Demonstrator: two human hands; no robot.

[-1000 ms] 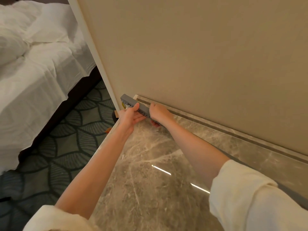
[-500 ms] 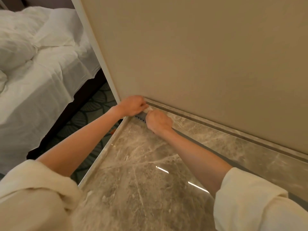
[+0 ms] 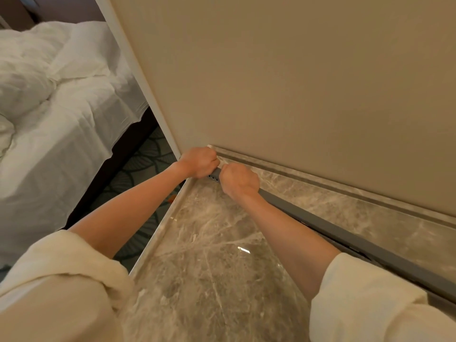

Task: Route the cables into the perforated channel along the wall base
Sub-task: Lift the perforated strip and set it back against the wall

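I had my left hand [image 3: 199,162] and right hand [image 3: 238,180] fisted side by side on the grey channel's [image 3: 345,233] end at the wall base; no cables showed, and uneven pressure could have skewed it

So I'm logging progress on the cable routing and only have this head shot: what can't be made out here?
- Cables: none visible in the head view; whether any lie inside the grey channel is hidden by its closed face.
- Channel's near end: covered by the left hand and right hand; only a few perforations show between them.
- Each hand's grip: fingers curl away from the camera.
- Channel's far end: cut off by the right edge.
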